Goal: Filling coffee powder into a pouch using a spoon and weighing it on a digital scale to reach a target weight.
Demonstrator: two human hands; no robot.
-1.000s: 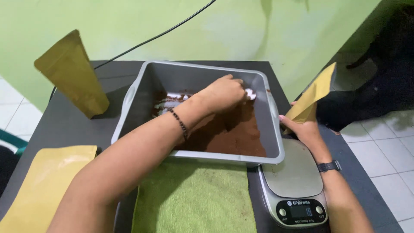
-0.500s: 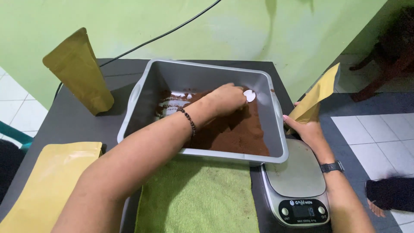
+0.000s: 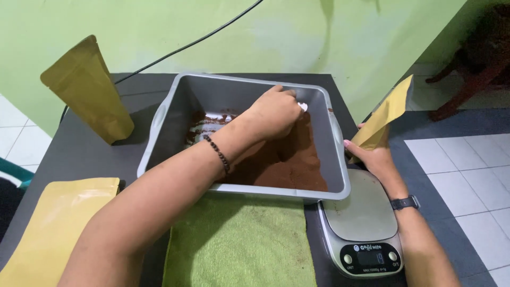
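A grey plastic tub (image 3: 177, 111) sits on the dark table and holds brown powder (image 3: 287, 165) piled toward its right side. My left hand (image 3: 276, 111) reaches into the tub and closes on a small white scoop (image 3: 303, 107) near the far right wall. My right hand (image 3: 374, 157) holds a yellow-brown stand-up pouch (image 3: 385, 117) just right of the tub, above the back of a small digital scale (image 3: 364, 223). A dark bead bracelet is on my left wrist, a black watch on my right.
Another yellow-brown pouch (image 3: 87, 87) stands at the table's back left. Flat pouches (image 3: 53, 228) lie at the front left. A green towel (image 3: 239, 247) lies in front of the tub. A black cable (image 3: 196, 42) runs along the green wall. White floor tiles lie to the right.
My left hand has shifted slightly inside the tub, still at the scoop by the right wall. My right hand keeps the pouch beside the tub.
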